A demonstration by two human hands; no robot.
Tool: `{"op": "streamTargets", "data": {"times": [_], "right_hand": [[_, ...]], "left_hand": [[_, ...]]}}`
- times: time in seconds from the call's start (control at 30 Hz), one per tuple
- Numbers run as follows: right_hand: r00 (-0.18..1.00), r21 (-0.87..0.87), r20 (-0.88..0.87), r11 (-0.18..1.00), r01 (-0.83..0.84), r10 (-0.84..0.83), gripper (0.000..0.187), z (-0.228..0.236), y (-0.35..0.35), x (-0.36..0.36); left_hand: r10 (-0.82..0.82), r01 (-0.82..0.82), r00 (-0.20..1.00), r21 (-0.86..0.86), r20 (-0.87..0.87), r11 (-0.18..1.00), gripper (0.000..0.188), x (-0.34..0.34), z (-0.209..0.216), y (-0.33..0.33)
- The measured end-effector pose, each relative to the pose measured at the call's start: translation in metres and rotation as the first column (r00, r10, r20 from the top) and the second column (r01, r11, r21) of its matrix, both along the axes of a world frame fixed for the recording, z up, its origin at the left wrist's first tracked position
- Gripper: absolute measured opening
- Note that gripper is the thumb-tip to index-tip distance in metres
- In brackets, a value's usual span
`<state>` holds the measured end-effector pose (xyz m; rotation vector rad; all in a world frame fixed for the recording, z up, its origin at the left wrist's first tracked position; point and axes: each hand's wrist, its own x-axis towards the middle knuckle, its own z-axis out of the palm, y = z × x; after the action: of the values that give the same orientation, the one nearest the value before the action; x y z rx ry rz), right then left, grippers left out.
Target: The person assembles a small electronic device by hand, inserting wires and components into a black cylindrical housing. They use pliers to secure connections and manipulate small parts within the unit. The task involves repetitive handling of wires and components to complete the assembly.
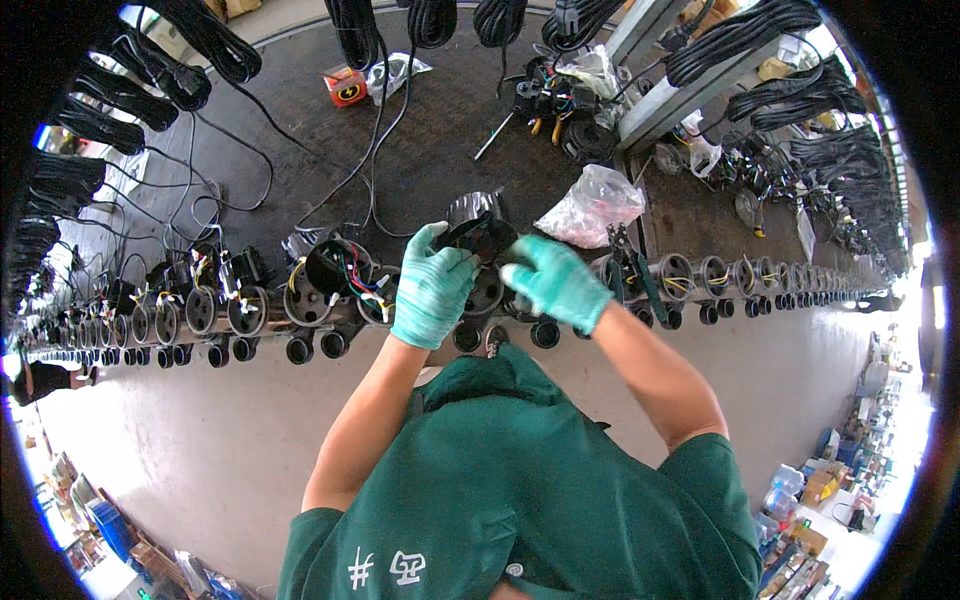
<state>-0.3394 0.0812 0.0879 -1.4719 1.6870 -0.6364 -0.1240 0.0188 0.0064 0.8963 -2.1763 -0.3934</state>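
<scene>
Both my hands wear pale green gloves and meet over the near edge of the dark workbench (300,110). My left hand (435,290) is closed on the side of a black, cup-like housing (482,238), its thumb and fingers gripping the rim. Close against the right side of that housing is my right hand (562,282); its fingers are bent and blurred, so whether they hold anything is unclear. Below the housing sits a round grey fitting (484,292), partly hidden by my hands. To its left another black housing (335,268) has several coloured wires hanging out.
A row of round fittings (675,277) runs along the bench edge. Dark-handled pliers (637,275) lie right of my right hand, behind them a clear bag of small parts (595,207). Coiled black cables (355,30) hang at the back; a metal post (680,95) stands right.
</scene>
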Motion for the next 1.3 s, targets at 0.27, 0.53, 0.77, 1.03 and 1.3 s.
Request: {"op": "streamTargets", "data": {"times": [0.27, 0.53, 0.77, 1.03, 1.3], "right_hand": [[0.745, -0.064, -0.666, 0.993, -0.102, 0.034, 0.021, -0.033, -0.093, -0.235], [0.312, 0.506, -0.686, 0.739, -0.444, 0.657, 0.033, -0.150, -0.127, -0.225], [0.273, 0.579, -0.669, 0.715, -0.393, 0.691, 0.035, -0.105, -0.118, -0.204], [0.446, 0.349, -0.713, 0.826, -0.443, 0.541, 0.027, -0.101, -0.100, -0.250], [0.948, -0.172, -0.319, 0.984, -0.049, -0.008, 0.039, 0.018, -0.047, -0.166]], "left_hand": [[0.083, -0.080, 0.996, 0.108, -0.023, 0.991, 0.028, -0.002, 0.003, 0.004], [0.002, 0.004, 0.992, -0.048, 0.126, 0.999, 0.028, 0.003, 0.022, 0.000], [-0.012, 0.015, 0.994, -0.031, 0.106, 0.999, 0.026, 0.003, 0.026, -0.004], [-0.024, 0.026, 0.997, -0.029, 0.068, 0.999, 0.026, 0.003, 0.025, -0.004], [-0.068, 0.069, 0.998, -0.078, 0.017, 0.995, 0.022, 0.005, 0.020, -0.009]]}}
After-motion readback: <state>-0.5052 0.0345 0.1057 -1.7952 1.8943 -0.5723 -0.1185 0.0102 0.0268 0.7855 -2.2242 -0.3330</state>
